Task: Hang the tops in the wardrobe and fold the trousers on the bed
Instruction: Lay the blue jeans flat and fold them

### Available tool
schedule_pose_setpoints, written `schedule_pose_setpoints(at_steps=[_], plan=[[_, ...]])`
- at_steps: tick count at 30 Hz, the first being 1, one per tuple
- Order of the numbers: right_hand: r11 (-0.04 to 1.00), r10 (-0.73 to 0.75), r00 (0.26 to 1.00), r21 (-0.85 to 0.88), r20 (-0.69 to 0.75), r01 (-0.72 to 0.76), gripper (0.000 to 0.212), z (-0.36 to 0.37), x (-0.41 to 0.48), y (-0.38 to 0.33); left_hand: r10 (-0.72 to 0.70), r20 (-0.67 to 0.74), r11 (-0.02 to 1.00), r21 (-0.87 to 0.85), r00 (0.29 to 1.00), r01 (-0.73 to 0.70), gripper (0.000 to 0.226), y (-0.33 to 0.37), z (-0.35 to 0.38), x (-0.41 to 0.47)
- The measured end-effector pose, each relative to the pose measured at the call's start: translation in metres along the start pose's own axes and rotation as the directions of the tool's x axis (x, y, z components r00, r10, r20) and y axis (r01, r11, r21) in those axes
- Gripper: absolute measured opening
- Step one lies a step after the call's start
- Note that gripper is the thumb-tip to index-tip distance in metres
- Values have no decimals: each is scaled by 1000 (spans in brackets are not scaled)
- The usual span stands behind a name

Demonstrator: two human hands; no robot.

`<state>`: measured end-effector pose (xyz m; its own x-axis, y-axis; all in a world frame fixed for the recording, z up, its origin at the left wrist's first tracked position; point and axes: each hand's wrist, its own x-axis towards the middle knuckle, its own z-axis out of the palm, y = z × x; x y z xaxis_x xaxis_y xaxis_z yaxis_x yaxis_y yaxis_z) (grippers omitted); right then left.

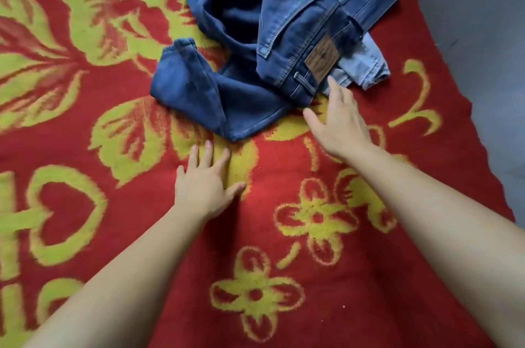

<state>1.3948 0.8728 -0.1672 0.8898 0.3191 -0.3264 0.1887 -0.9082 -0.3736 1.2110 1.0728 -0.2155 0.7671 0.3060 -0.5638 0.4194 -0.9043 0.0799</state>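
Both hands out over the bed, nothing held.

Left hand [204, 182]: flat on the red and yellow blanket [369, 262], fingers straight and spread, fingertips just short of the nearest fold of the dark jeans [250, 35]. Not touching the denim.

Right hand [341, 123]: fingers loose and extended, not curled round anything. The longest fingertip is at the waistband, just below the leather patch [322, 62] – I can't tell whether it touches the cloth or hangs just above it.

The dark jeans lie directly ahead of both hands in a crumpled heap. The waistband is by my right hand, and one leg is bunched and doubled back so its cuff [176, 69] sits beyond my left hand. A second, paler pair of jeans [366, 69] lies under them, showing just beyond my right fingertips.

No tops or wardrobe in view. Judging by the heap, folding has not started.

Risks from here:
- Taking the waistband at this spot could catch the pale pair too – the two overlap right there, and both would lift together.
- Legs are twisted; folding without shaking them flat would likely give a lumpy, lopsided fold.
- The blanket edge lies well off to the right of my right hand, with grey floor [483, 35] past it; a wide shake could drop a leg over it.
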Motion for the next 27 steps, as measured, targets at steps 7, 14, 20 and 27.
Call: schedule_pose_setpoints(at_steps=[7,14,20,27], plan=[[472,408,847,717,339,-514,75,27,50,-33,21,1,1000,15,1000,-21,86,-4,1,2],[471,407,873,757,268,-452,31,35,51,-21,34,-32,999,15,999,-34,87,-7,5,4],[708,446,895,612,1,-353,28,33,17,-22,36,-26,998,-55,999,-37,87,-10,1,3],[882,365,931,312,19,-352,30,66,-93,23,-132,-89,707,-707,987,31,55,-30,-8,2]])
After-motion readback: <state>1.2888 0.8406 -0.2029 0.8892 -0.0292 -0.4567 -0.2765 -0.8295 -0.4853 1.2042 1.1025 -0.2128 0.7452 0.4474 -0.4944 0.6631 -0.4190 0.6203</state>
